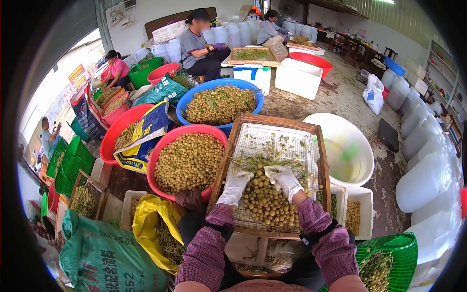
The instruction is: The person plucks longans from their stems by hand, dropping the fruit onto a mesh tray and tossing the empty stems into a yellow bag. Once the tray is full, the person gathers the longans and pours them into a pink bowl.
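Observation:
A wooden-framed mesh sieve (pixel 323 160) lies across my lap, holding a heap of small round yellow-brown fruits (pixel 272 204) with stem bits and green leaf scraps (pixel 272 158) beyond them. My left hand (pixel 236 187), in a white glove, rests at the left edge of the heap with its fingers stretched towards the fruits. At the heap's upper right, my right hand (pixel 284 181), also gloved, touches the fruits with its fingers bent inward. Whatever those fingers hold is hidden. Checked sleeves cover both forearms.
Left of the sieve stand a red basin (pixel 153 168) and a blue basin (pixel 182 104), both full of fruits. A white tub (pixel 362 146) is at the right. Sacks (pixel 112 258) and a green basket (pixel 401 243) flank my legs. Several people sit farther back.

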{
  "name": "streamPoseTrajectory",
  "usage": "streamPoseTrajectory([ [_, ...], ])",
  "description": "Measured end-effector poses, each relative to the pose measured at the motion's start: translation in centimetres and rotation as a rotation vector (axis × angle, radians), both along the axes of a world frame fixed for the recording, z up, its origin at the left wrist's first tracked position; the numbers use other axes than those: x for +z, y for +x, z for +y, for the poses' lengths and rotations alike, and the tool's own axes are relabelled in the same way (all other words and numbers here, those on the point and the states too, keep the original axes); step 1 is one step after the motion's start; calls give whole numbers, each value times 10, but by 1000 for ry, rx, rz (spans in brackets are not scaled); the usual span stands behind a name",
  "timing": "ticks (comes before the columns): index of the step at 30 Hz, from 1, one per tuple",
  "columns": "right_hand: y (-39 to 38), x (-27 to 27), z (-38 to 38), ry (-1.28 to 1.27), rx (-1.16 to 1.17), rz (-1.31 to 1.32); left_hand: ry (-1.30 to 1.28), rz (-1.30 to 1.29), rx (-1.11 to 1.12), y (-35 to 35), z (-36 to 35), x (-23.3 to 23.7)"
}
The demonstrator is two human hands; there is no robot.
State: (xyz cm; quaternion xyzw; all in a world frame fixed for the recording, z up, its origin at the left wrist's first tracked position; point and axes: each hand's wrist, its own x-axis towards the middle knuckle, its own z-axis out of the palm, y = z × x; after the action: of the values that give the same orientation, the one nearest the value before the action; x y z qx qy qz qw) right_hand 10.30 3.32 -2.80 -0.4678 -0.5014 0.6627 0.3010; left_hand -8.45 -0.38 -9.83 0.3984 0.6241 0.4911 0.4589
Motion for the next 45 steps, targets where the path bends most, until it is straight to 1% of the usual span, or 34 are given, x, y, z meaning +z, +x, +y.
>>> streamPoseTrajectory([
  [1, -4, 3, -1, 6, -1, 16, 47, 15, -50, 5, -2, 2],
  [2, -5, 7, -3, 8, 38, -95, 29, 180, -104, 6, -3, 6],
  [5, -17, -9, 3, 198, 23, -68, 24, -44, -220, 21, -7, 24],
  [6, -18, -12, 4, 222, -32, 49, 12, 70, -236, 24, -12, 42],
  [9, -12, 13, 0, 251, -128, 79, 89, -176, -392, 26, -13, 53],
  [10, -8, 25, 0, 219, -137, 7, 140, -118, -434, 28, -13, 49],
  [11, -4, 23, 4, 293, -152, 38, 192, -60, -474, 31, -14, 44],
  [12, 1, 22, 9, 253, -152, 41, 246, -1, -512, 36, -16, 41],
  [13, 5, 21, 15, 213, -152, 47, 191, -99, -498, 40, -16, 39],
  [15, 7, 13, 22, 181, -244, 116, 78, -293, -468, 52, -17, 36],
  [17, 11, 5, 24, 143, -325, 174, 44, -340, -435, 62, -17, 36],
  [19, 15, 3, 25, 102, -392, 223, 41, -390, -419, 66, -22, 50],
  [20, 18, 0, 27, 83, -382, 204, 101, -375, -366, 70, -21, 47],
  [23, 18, -6, 30, 31, -428, 269, 55, -282, -281, 73, -24, 51],
  [24, 18, 3, 26, 42, -402, 225, 60, -222, -304, 72, -22, 49],
  [26, 19, -2, 28, 81, -401, 201, 65, -100, -358, 68, -17, 43],
  [29, 22, -12, 35, 113, -395, 204, 341, 494, -288, 62, -2, 16],
  [30, 22, -15, 35, 114, -413, 227, 346, 470, -250, 64, -3, 21],
  [32, 26, -17, 37, 114, -435, 242, 317, 547, -301, 62, -1, 16],
  [33, 31, -17, 39, 112, -442, 236, 304, 588, -329, 58, -2, 20],
  [34, 38, -16, 41, 110, -447, 228, 122, 580, -422, 51, -4, 25],
  [36, 48, -13, 46, 110, -457, 216, 242, 536, -320, 53, -13, 27],
  [37, 49, -9, 46, 108, -464, 209, 300, 511, -271, 56, -20, 41],
  [38, 51, -7, 42, 106, -461, 200, 208, 476, -318, 58, -21, 56],
  [41, 45, 19, 27, 112, -424, 198, 360, 637, -279, 70, -12, 61],
  [42, 42, 22, 23, 109, -399, 220, 400, 532, -320, 72, -10, 63],
  [43, 36, 22, 20, 102, -371, 245, 522, 562, -213, 79, -8, 50],
  [44, 32, 20, 19, 56, -365, 290, 346, 341, -297, 78, -3, 36],
  [45, 27, 22, 18, 48, -359, 302, 171, 117, -371, 76, -4, 38],
])
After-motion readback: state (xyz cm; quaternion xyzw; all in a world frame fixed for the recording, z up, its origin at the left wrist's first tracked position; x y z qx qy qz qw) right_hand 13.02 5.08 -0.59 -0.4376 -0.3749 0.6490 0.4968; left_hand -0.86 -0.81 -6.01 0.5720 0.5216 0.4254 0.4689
